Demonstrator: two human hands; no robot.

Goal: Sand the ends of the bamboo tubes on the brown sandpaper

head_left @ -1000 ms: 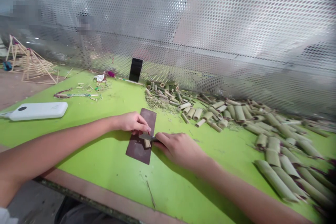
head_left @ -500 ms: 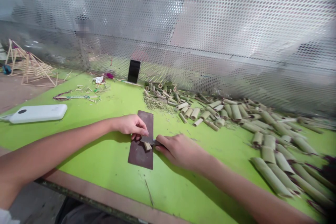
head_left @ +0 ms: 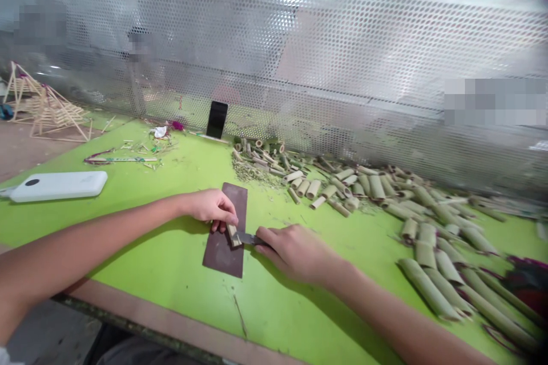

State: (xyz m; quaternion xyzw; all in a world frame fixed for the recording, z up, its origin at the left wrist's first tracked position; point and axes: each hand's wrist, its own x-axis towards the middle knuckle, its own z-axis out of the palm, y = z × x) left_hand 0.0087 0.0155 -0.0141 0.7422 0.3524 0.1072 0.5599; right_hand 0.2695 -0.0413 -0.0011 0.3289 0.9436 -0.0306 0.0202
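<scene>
Both forearms reach in from the table's near edge and converge at mid-table. Left hand point(head_left: 210, 209) lies palm-down, fingers curled, its grip closed on a short bamboo piece point(head_left: 233, 235), which sits tilted above a dark rectangular board point(head_left: 221, 258). Right hand point(head_left: 294, 253), knuckles up, grips a knife point(head_left: 248, 238), handle hidden in the fingers, blade touching the piece's lower end. Cut bamboo tubes point(head_left: 377, 188) lie heaped to the right on the green table point(head_left: 274, 308).
</scene>
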